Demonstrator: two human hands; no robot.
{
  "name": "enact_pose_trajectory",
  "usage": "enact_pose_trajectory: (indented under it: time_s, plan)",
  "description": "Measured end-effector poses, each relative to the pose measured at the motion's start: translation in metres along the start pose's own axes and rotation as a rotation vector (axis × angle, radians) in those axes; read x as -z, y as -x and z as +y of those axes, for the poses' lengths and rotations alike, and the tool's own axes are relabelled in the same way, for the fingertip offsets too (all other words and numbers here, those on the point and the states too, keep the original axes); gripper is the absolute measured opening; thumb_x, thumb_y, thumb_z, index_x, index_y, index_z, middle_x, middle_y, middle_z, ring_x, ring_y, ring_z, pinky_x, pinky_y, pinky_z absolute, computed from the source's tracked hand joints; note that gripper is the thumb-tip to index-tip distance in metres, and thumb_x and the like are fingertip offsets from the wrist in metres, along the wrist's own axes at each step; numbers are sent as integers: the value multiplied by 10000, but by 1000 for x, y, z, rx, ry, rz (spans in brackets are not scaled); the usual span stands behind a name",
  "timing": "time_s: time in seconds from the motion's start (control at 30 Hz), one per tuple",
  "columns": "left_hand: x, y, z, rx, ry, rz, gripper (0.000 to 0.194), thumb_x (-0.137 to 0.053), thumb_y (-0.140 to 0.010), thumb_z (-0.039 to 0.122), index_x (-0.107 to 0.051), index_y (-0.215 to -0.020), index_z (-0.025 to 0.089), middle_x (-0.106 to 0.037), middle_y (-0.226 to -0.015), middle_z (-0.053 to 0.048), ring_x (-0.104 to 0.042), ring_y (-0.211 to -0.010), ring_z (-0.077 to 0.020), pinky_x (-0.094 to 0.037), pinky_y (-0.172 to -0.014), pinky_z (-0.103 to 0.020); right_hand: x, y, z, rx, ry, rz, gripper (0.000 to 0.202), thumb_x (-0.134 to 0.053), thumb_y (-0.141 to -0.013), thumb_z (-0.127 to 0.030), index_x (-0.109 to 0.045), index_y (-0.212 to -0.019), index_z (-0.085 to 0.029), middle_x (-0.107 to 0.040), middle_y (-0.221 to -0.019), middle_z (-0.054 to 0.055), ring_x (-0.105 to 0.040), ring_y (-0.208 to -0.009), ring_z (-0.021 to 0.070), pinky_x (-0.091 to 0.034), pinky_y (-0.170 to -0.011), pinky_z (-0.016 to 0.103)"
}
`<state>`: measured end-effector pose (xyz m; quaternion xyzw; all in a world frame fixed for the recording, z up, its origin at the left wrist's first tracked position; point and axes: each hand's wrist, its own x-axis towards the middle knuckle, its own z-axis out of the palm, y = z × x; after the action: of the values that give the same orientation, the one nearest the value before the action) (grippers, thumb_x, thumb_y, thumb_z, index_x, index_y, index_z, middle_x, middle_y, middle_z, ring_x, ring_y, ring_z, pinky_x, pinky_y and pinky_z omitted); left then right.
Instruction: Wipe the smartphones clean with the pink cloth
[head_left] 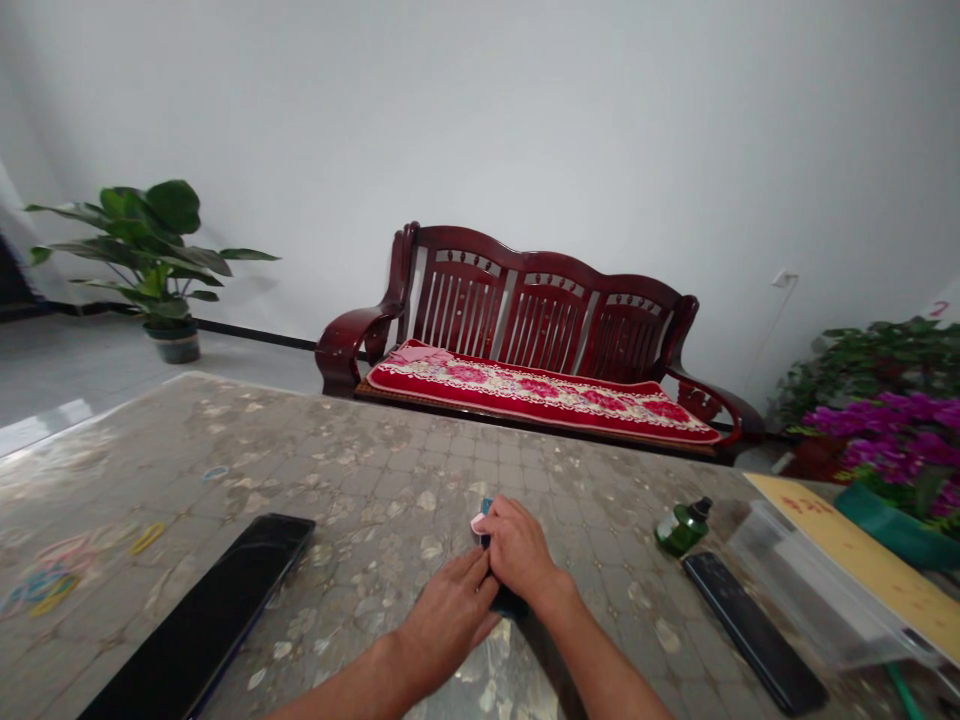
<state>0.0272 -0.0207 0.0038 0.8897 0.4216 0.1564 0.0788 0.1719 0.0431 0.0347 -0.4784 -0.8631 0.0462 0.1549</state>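
Note:
My right hand [517, 552] is closed over a small dark blue item [487, 504], which lies low over the tabletop and is mostly covered by my fingers. A pinkish-white piece [477, 523] shows beside the right fingertips; what it belongs to cannot be made out. Just below and to the left, my left hand [450, 605] has its fingers bent together and touching the right hand. Whatever lies between those left fingers is hidden. A dark teal part [510, 602] shows beneath the hands, possibly of the same item.
On the patterned tablecloth [375, 470], a long black flat object [202, 610] and several coloured loops [52, 588] lie left. To the right stand a green bottle [682, 527], a black case [754, 630] and a clear plastic box [810, 590]. A wooden bench [517, 300] stands beyond.

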Motion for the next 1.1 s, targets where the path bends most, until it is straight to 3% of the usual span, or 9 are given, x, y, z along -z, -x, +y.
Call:
enact_pose_trajectory:
  time_s: [0.13,0.37,0.6,0.8,1.1]
  plan:
    - [-2,0,-2,-29,-2,25,464,-755,-850,272,-580,-1269,178,-600,-1350,-117,-532,-1283,-290,-437,-1100,-428,0,3,0,37,-25,-29,303,-519,-835,-58,-751,-848,-252,-612,-877,21,-548,-862,162,-376,-757,252]
    - [-3,0,-2,-17,-10,36,441,-776,-832,285,-610,-1226,179,-612,-1327,-112,-557,-1254,-290,-459,-1081,-424,-1,5,-2,-26,-57,-5,330,-498,-892,-80,-756,-957,-275,-624,-919,24,-549,-891,160,-373,-763,248]
    - [-2,-1,-2,-22,-8,44,442,-773,-831,281,-609,-1229,180,-593,-1356,-122,-540,-1276,-297,-451,-1090,-430,3,4,3,43,-42,-84,281,-524,-887,-101,-751,-841,-260,-606,-868,9,-544,-837,146,-353,-710,241]
    - [1,-1,0,-6,-11,26,465,-762,-832,248,-595,-1258,165,-607,-1330,-133,-559,-1245,-300,-459,-1076,-439,4,3,4,-19,-59,-40,318,-486,-927,-108,-752,-963,-278,-630,-925,15,-550,-894,154,-364,-772,239]
    - [-1,-1,-2,-14,16,39,392,-708,-873,254,-597,-1243,194,-609,-1330,-108,-551,-1256,-280,-446,-1083,-414,3,7,2,-11,-53,-55,306,-498,-922,-109,-753,-942,-276,-633,-915,15,-562,-900,155,-383,-768,234]
